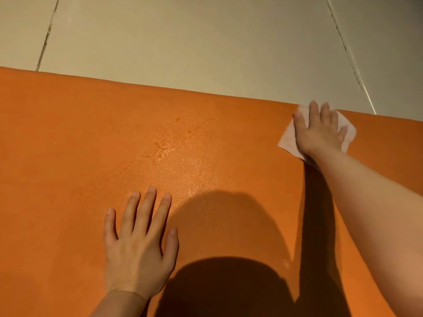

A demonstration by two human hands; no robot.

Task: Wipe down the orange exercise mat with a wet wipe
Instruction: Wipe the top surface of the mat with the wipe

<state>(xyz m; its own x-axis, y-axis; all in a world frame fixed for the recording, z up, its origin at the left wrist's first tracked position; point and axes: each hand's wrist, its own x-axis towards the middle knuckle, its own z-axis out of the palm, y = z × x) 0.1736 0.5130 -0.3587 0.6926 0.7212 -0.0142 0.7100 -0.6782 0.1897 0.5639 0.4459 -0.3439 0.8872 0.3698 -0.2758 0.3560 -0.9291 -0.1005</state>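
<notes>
The orange mat [68,138] lies flat on the tiled floor [183,42] and fills most of the head view, its far edge running from nine o'clock down toward three o'clock. Beyond that edge the pale tiles show dark grout lines at eleven and one o'clock.

The right hand [319,129], at about two o'clock, lies palm down with straight, spread fingers pressing the wet wipe [288,137] against the mat right at the far edge. The wipe is white and crumpled, and it sticks out from under the hand on both sides; its top corner reaches the mat's edge. The fingers do not curl round it.

The left hand [139,245], at about seven o'clock, rests flat on the mat with fingers straight and spread, holding nothing. It is well apart from the wipe.

Between the hands, near the middle of the mat, wet streaks and small drops [164,149] shine on the textured face. A dark shadow [229,259] of the person falls across the mat at six o'clock, with the right forearm's shadow beside it.
</notes>
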